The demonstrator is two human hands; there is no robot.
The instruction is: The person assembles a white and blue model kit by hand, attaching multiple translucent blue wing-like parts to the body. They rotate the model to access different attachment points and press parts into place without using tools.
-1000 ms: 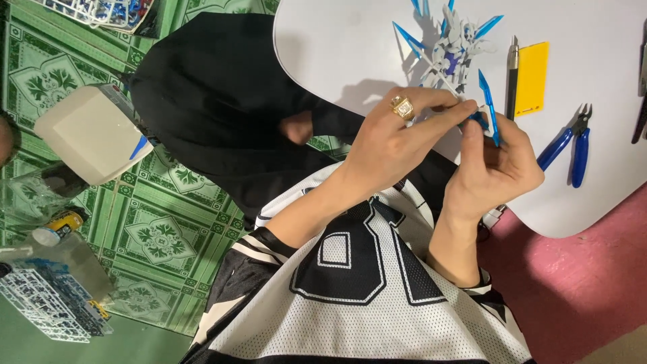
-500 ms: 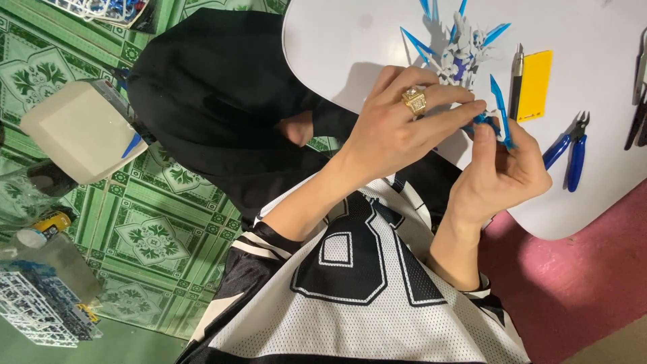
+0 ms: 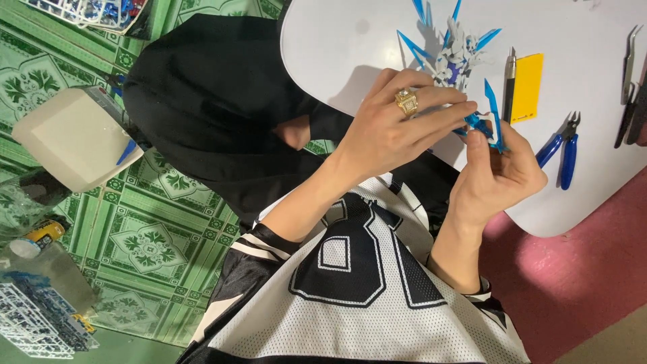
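Both my hands meet at the near edge of a white table (image 3: 350, 40). My left hand (image 3: 394, 131), which wears a gold ring, pinches a small blue pointed model part (image 3: 490, 114) with its fingertips. From below, my right hand (image 3: 502, 168) grips the same part, thumb up against it. Just beyond my fingers a white and blue model figure (image 3: 455, 50) with spiky blue wings lies on the table.
On the table right of my hands lie a hobby knife (image 3: 510, 81), a yellow card (image 3: 527, 87), blue-handled nippers (image 3: 563, 148) and tweezers (image 3: 630, 61). On the green patterned floor to the left are a white box (image 3: 74, 138), a bottle (image 3: 40, 269) and part frames (image 3: 34, 330).
Both hands have kept hold of the blue part and edged slightly up and right in the view. My left fingers have stretched further over it.
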